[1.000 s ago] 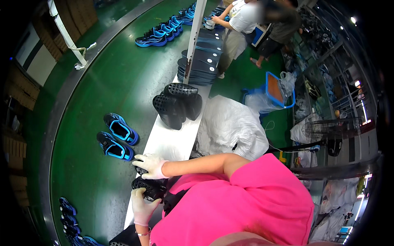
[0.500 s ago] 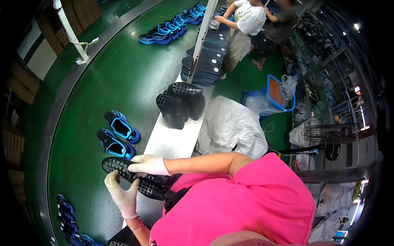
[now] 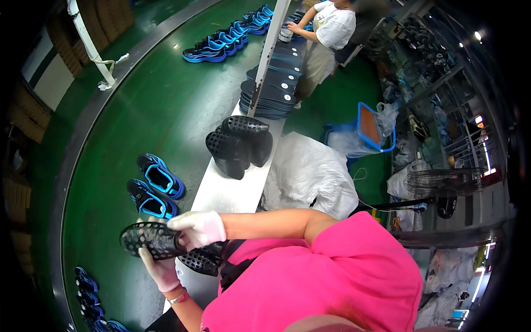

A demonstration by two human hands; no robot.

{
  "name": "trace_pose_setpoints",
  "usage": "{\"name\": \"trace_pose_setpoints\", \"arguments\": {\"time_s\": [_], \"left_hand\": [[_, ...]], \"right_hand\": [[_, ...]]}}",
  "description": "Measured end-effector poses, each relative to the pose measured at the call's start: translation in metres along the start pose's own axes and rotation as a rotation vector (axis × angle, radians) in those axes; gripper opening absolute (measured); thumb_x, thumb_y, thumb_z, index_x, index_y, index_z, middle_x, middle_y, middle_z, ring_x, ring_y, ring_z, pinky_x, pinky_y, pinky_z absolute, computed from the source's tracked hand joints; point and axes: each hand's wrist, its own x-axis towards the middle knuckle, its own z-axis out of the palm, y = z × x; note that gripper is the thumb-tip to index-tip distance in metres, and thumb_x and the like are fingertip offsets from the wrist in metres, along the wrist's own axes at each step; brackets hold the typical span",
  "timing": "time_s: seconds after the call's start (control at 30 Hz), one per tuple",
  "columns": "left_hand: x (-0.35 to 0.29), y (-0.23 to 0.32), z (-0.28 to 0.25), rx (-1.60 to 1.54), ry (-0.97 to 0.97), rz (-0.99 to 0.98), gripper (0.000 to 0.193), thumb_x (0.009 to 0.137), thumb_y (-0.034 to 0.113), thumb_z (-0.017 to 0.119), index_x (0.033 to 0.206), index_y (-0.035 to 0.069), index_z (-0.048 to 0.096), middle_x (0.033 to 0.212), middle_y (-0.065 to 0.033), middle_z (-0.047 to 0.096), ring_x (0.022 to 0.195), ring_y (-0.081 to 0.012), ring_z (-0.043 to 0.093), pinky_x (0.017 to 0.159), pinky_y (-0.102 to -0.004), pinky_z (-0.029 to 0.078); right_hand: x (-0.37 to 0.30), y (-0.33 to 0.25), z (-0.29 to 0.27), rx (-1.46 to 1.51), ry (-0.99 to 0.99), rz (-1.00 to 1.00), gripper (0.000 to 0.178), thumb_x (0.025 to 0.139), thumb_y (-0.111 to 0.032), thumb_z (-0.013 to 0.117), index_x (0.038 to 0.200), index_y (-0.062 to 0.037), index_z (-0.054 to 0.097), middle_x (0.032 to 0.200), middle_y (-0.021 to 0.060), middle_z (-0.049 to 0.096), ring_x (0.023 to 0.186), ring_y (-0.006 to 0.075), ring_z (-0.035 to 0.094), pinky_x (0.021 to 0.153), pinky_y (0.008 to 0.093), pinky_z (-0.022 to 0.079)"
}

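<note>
My left hand (image 3: 161,271), in a pale glove, has its thumb on the near side of a black perforated plastic shoe tree (image 3: 146,240); its other fingers are mostly hidden behind. My right hand (image 3: 198,228), gloved too, grips the right end of that same shoe tree. It is held up over the green surface, below a pair of black and blue sneakers (image 3: 152,199). Under my right wrist, close to my body, lie more perforated black shoe trees (image 3: 200,261) on the white bench, partly covered by my arm.
A cluster of black shoe trees (image 3: 239,145) stands farther along the white bench (image 3: 221,191), before a metal post (image 3: 268,61) and stacked dark insoles (image 3: 268,97). Rows of sneakers (image 3: 213,48) line the green surface (image 3: 110,166). White plastic sheeting (image 3: 307,174) lies right; a co-worker (image 3: 332,27) stands beyond.
The shoe tree has moved left and slightly down and turned, showing more of its holed face. My left hand has closed in beneath it; my right hand has shifted slightly left.
</note>
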Motion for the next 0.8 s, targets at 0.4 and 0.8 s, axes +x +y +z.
{"name": "trace_pose_setpoints", "arguments": {"time_s": [0.4, 0.8], "left_hand": [[0.013, -0.001, 0.005, -0.095, 0.099, 0.020, 0.055, 0.091, 0.017, 0.048, 0.142, 0.006, 0.033, 0.118, -0.0140, 0.055, 0.110, -0.0246, 0.053, 0.101, -0.0387, 0.039], [0.035, -0.015, -0.016, -0.196, 0.411, -0.120, 0.028, 0.093, 0.033, 0.053, 0.105, 0.008, 0.059, 0.095, -0.0043, 0.064, 0.086, -0.0179, 0.062, 0.081, -0.0336, 0.050]], "right_hand": [[-0.004, -0.009, 0.017, -1.741, 0.397, -0.389, 0.040, 0.085, -0.042, 0.055, 0.101, -0.0059, 0.060, 0.089, 0.0158, 0.066, 0.084, 0.0295, 0.065, 0.077, 0.0376, 0.050], [0.019, -0.003, 0.030, -2.072, 0.477, -0.043, 0.057, 0.072, -0.050, 0.062, 0.095, 0.0014, 0.052, 0.081, 0.0210, 0.065, 0.081, 0.0375, 0.065, 0.072, 0.0432, 0.052]]}}
